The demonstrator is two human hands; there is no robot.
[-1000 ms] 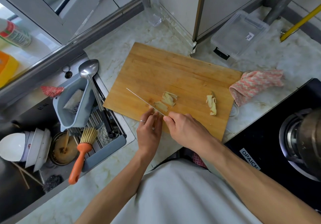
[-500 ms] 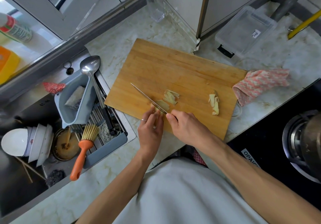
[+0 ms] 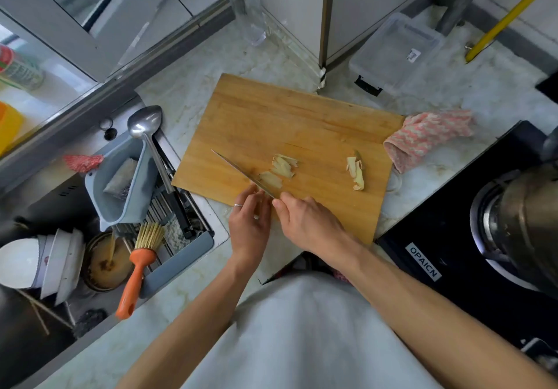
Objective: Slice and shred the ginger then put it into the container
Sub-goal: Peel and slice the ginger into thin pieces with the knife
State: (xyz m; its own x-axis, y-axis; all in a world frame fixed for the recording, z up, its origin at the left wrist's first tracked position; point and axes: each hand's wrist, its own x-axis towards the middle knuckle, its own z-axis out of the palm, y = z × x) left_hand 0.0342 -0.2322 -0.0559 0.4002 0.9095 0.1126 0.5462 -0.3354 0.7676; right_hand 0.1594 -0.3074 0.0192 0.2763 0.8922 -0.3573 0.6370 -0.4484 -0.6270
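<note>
On the wooden cutting board (image 3: 271, 123), near its front edge, the right hand (image 3: 305, 222) grips the handle of a knife (image 3: 241, 172) — its fingers are curled round a handle that the hand itself hides, and the thin blade runs out away from the body and to the left, lying against the left side of a small stack of ginger slices (image 3: 271, 179). The left hand (image 3: 250, 222) sits just beside the right, palm down at the board's front edge, its fingers straight and close together with the tips at the blade's near end by the stack; they seem to steady the ginger for the cut, though whether they press it or merely rest on the board cannot be told. Both forearms come in from the front and converge at the board's front edge, wrists low. A second loose heap of slices (image 3: 283, 165) lies just behind the first, and a further ginger piece (image 3: 355, 172) waits well apart toward the board's right edge — likely set aside so the blade has room. The clear plastic container (image 3: 398, 53) stands on the table beyond the board's far right corner, with no ginger showing in it; judging by that, shredding is only beginning
</note>
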